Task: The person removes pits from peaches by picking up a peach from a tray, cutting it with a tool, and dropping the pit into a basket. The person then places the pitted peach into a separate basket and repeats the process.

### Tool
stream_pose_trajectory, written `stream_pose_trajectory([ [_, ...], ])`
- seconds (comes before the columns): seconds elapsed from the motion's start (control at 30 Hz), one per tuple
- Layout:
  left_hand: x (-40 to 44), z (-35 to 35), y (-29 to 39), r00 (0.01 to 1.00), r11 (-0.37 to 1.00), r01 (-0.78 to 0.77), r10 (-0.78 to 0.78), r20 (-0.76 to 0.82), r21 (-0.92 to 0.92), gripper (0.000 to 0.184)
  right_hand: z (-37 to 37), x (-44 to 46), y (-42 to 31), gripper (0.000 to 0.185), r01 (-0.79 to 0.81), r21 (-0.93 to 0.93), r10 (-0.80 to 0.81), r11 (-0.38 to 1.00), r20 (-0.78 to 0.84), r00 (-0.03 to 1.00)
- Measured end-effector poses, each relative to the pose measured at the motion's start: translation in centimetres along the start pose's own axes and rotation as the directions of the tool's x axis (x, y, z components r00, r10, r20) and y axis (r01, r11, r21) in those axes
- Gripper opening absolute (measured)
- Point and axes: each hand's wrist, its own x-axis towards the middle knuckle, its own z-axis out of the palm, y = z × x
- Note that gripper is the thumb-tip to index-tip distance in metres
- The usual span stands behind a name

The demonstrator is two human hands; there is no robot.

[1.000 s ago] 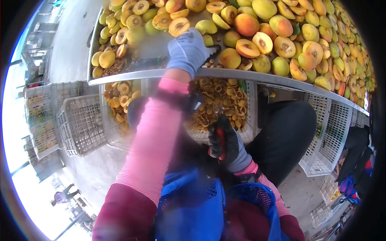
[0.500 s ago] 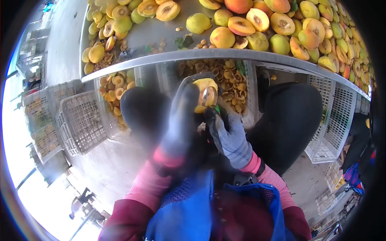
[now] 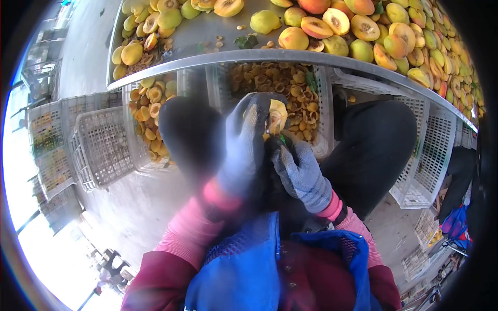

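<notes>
My left hand [image 3: 243,142], in a grey-blue work glove with a dark, stained palm side, is closed around a halved peach [image 3: 278,115], its cut yellow face toward my right hand. My gloved right hand [image 3: 305,179] grips a small tool with a metal loop [image 3: 268,124] and a bit of green at its neck. The loop is against the cut face of the peach half; most of the handle is hidden in my fingers. Below the hands, between my knees, stands a white crate [image 3: 326,111] of small hollow orange-brown fruit pieces [image 3: 295,96].
Ahead, a metal table with a raised rim [image 3: 207,59] bears whole and halved peaches [image 3: 364,28], heaped at right. Another crate of fruit pieces [image 3: 150,116] is by my left knee. Stacked plastic crates [image 3: 106,145] stand at left, more crates [image 3: 428,155] at right.
The peach half has turned in my left hand and moved slightly right, and the loop now sits at its left side. My view has shifted a little, so the table rim appears higher.
</notes>
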Motion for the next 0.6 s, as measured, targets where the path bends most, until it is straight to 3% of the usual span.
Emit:
stream_pose_trajectory([
  [0.03,0.0,-0.4,-1.5,0.994,0.987,-0.105,0.108,-0.017,0.124,0.027,-0.1,0.0,-0.4,0.028,-0.092,0.091,0.091,0.992,0.019,0.996],
  [0.1,0.3,-0.5,-0.9,0.986,0.975,-0.165,0.157,0.06,0.149,0.025,-0.3,0.1,-2.6,0.027,-0.349,0.291,0.335,0.891,0.099,0.937],
  [0.17,0.6,-1.0,1.3,0.971,0.998,-0.053,0.059,0.232,-0.035,0.023,-0.6,-0.2,-3.3,0.028,-0.505,0.434,0.473,0.747,0.188,0.861],
  [0.2,0.8,-1.0,1.2,0.963,0.998,-0.067,0.066,0.26,-0.004,0.026,-0.7,-0.3,-3.3,0.029,-0.556,0.49,0.511,0.672,0.237,0.826],
  [0.27,0.8,-1.2,0.8,0.946,0.994,-0.098,0.075,0.317,0.057,0.031,-1.3,-0.2,-3.2,0.034,-0.631,0.629,0.417,0.454,0.476,0.774],
  [0.33,0.8,-1.3,0.9,0.934,0.998,-0.031,0.008,0.357,0.06,0.029,-1.3,-0.1,-3.0,0.039,-0.688,0.705,0.304,0.17,0.627,0.717],
  [0.4,1.0,-1.2,-0.4,0.905,0.988,-0.156,0.136,0.403,0.018,0.028,-0.8,-0.2,-2.5,0.045,-0.687,0.709,0.21,-0.161,0.704,0.678],
  [0.43,1.1,-1.2,-1.1,0.884,0.976,-0.216,0.198,0.423,-0.007,0.028,-0.6,-0.1,-2.0,0.045,-0.676,0.706,0.118,-0.211,0.705,0.7],
  [0.5,0.0,-0.2,-0.6,0.953,0.995,-0.043,0.068,0.296,-0.09,0.032,0.0,-0.2,-1.0,0.046,-0.659,0.68,-0.063,-0.322,0.679,0.731],
  [0.57,-0.9,-0.1,0.1,0.978,0.982,0.108,-0.077,0.192,-0.153,0.038,0.3,0.0,-0.4,0.046,-0.661,0.68,-0.086,-0.318,0.673,0.734],
  [0.6,-1.1,-0.2,-0.4,0.99,0.996,0.07,-0.062,0.123,-0.06,0.039,0.5,-0.1,-0.2,0.047,-0.661,0.679,-0.096,-0.319,0.671,0.735],
])
